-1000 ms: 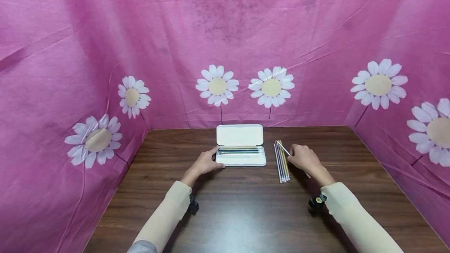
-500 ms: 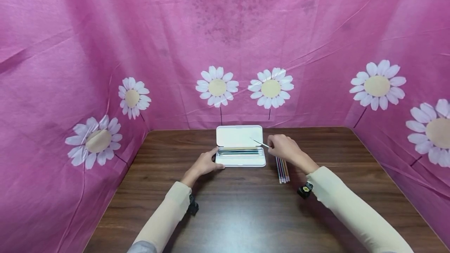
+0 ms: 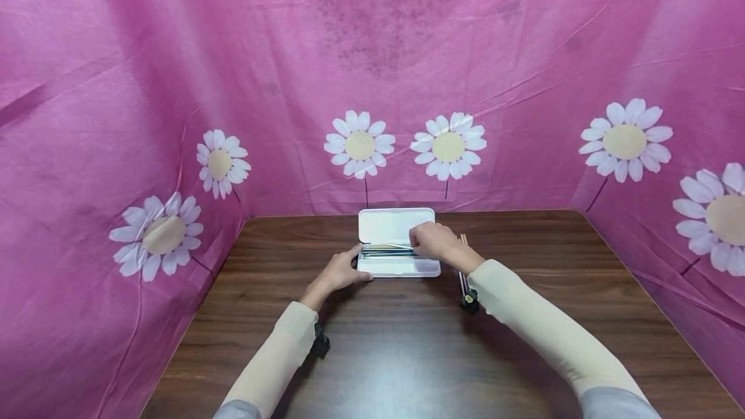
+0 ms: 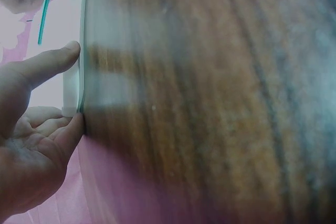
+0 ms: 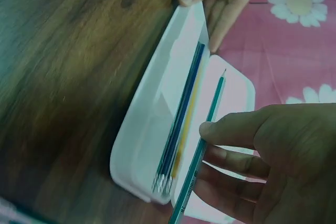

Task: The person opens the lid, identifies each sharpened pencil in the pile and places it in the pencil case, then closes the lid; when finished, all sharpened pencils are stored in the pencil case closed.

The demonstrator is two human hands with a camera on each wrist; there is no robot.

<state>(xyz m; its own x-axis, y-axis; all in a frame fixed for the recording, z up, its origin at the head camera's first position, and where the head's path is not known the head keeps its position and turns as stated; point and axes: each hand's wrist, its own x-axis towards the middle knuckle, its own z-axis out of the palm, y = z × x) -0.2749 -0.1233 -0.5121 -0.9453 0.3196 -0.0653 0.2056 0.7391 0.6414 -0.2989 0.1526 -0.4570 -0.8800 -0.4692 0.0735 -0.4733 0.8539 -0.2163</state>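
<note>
We see the white pencil case [image 3: 401, 268] lying open on the wooden table [image 3: 372, 348], its lid [image 3: 385, 225] laid back on the far side. At the case's left end, the left hand [image 3: 339, 270] grips the corner, its thumb on the near rim and its fingers round the end. Over the case's right part, the right hand [image 3: 432, 240] pinches a green pencil [image 5: 214, 106] between thumb and fingers, the point aimed toward the case's left end; we cannot tell whether this pencil touches the case. Inside the case, along its hinge side, we find a dark blue pencil [image 5: 184, 108] and a yellow pencil [image 5: 187, 121] among others. Just right of the case lie more pencils [image 3: 464, 284], partly hidden by the right arm. Behind the case hangs a pink cloth [image 3: 279, 70] printed with daisies.
</note>
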